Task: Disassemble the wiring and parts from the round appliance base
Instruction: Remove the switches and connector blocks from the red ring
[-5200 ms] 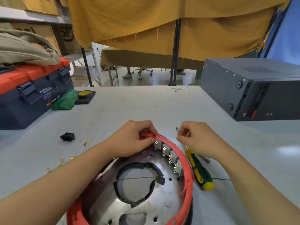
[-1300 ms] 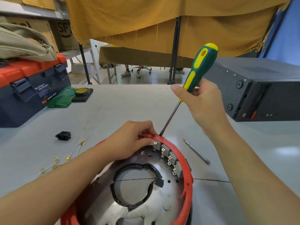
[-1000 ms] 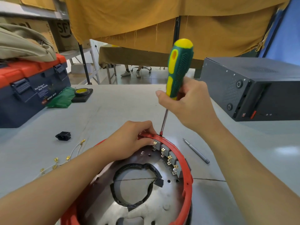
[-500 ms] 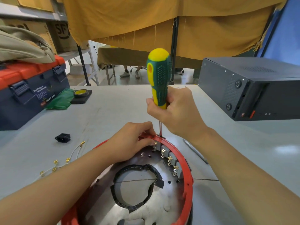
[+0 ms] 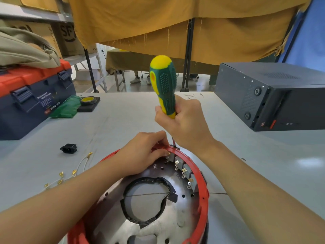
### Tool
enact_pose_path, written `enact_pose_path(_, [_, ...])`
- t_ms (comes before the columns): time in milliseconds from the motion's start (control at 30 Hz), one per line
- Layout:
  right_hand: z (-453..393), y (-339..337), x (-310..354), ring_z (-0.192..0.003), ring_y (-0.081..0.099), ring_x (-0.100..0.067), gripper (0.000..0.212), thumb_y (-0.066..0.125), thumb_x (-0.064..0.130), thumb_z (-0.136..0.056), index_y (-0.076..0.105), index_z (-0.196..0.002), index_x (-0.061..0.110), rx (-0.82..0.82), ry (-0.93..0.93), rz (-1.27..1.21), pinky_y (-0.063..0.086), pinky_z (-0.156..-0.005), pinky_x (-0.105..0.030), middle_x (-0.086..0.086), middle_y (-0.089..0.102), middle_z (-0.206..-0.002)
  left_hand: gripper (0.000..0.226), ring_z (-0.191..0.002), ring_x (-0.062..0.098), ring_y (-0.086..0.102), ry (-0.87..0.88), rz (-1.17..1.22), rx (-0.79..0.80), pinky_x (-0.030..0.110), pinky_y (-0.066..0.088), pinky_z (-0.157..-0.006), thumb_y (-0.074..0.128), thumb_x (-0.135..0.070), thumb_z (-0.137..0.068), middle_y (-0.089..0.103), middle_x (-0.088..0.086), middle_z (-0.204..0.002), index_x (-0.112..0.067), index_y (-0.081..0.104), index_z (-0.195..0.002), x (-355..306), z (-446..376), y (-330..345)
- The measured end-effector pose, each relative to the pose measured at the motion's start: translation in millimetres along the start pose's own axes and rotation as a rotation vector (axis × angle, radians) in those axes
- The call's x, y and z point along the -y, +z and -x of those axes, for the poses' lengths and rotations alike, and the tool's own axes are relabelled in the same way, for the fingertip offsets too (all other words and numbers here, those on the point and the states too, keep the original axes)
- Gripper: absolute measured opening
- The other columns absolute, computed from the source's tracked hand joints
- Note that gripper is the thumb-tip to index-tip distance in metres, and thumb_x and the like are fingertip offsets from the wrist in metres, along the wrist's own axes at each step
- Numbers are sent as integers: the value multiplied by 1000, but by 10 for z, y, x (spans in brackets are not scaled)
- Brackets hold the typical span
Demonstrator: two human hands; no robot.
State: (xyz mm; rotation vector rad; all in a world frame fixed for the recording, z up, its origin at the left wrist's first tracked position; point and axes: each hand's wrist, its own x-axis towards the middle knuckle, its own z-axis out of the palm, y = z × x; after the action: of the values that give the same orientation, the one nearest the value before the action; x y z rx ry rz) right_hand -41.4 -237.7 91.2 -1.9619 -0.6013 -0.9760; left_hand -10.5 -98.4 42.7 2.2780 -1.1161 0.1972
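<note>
On the left of the surface (image 5: 123, 120), well apart from the work, a black socket (image 5: 68, 148) and a loose white wire harness (image 5: 70, 171) with brass terminals are lying free, already off the appliance. The round appliance base (image 5: 158, 208) is sitting near the front edge, its red rim (image 5: 202, 184) ringing a metal plate. The left hand (image 5: 142, 154) is gripping the far part of that rim, fingers curled over it just beside the first of a row of switches (image 5: 182, 171) that is running along the inside of the rim toward the right. The right hand (image 5: 186, 125) is wrapping around the lower handle of the green and yellow screwdriver (image 5: 164, 85), which is standing nearly upright, long axis close to vertical, its shaft dropping down to the rim right next to the left fingertips (image 5: 162, 142). The tip itself is hidden, so what it is engaging cannot be told. Judging by this, the right hand is bearing straight down at the switch nearest the left hand, and a slip could be driving the blade into those fingers
</note>
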Motion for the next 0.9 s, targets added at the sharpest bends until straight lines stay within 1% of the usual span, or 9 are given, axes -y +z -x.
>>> enact_pose_path(167, [-23, -3, 1, -46, 31, -7, 48, 60, 10, -81, 27, -58, 38, -20, 58, -42, 24, -48, -14, 13, 25, -44, 10, -74, 13, 58, -7, -12, -1, 28, 45, -72, 64, -18, -86, 68, 0, -84, -11, 62, -94, -7, 7, 3])
enact_pose_path(300, [13, -33, 12, -48, 32, -8, 43, 59, 11, -81, 32, -56, 32, -13, 102, -45, 25, -49, -16, 12, 28, -46, 13, -78, 13, 60, -38, 2, 23, 26, 46, -74, 65, -19, -86, 68, -1, -87, -13, 61, -96, -15, 9, -13])
enact_pose_path(334, [23, -56, 5, -49, 32, -11, 39, 59, 13, -82, 35, -54, 26, -22, 127, -52, 27, -49, -20, 10, 30, -47, 14, -77, 11, 59, -46, 11, 30, 23, 45, -73, 66, -19, -85, 68, -3, -86, -14, 61, -96, -16, 9, -19])
enact_pose_path(400, [31, -104, -8, -52, 34, -22, 33, 58, 16, -82, 43, -55, 7, -39, 166, -57, 31, -51, -29, -9, 36, -48, 16, -75, 7, 57, -57, 15, 44, 17, 43, -70, 68, -19, -84, 67, -5, -86, -16, 60, -97, -13, 17, -31])
enact_pose_path(434, [34, -129, -17, -54, 36, -26, 34, 57, 17, -83, 45, -58, -2, -47, 176, -55, 32, -52, -33, -17, 39, -51, 17, -75, 6, 57, -63, 14, 53, 15, 42, -70, 68, -19, -83, 67, -6, -87, -17, 59, -97, -11, 21, -33])
enact_pose_path(501, [43, -166, -33, -56, 39, -29, 36, 58, 17, -85, 49, -63, -11, -64, 187, -52, 34, -54, -34, -23, 43, -55, 20, -77, 10, 57, -75, 1, 72, 21, 44, -72, 69, -19, -82, 67, -5, -88, -18, 58, -99, -9, 22, -28])
enact_pose_path(601, [54, -177, -47, -58, 41, -29, 35, 59, 16, -86, 51, -67, -12, -75, 190, -47, 36, -55, -34, -25, 46, -58, 23, -78, 15, 57, -90, -30, 84, 33, 46, -76, 69, -21, -81, 66, -3, -88, -20, 56, -100, -14, 8, -20])
enact_pose_path(801, [41, -134, -48, -58, 40, -29, 35, 57, 16, -84, 50, -65, -12, -87, 177, -54, 34, -54, -33, -25, 45, -56, 26, -84, 19, 57, -77, -69, 109, 40, 47, -78, 68, -23, -81, 65, -2, -92, -22, 53, -102, -10, 2, -4])
enact_pose_path(901, [43, -128, -64, -58, 41, -28, 34, 57, 15, -85, 51, -65, -12, -88, 178, -61, 35, -54, -31, -24, 45, -57, 25, -81, 18, 55, -70, -67, 113, 41, 47, -77, 68, -23, -81, 63, -3, -89, -23, 51, -100, -2, 1, 1])
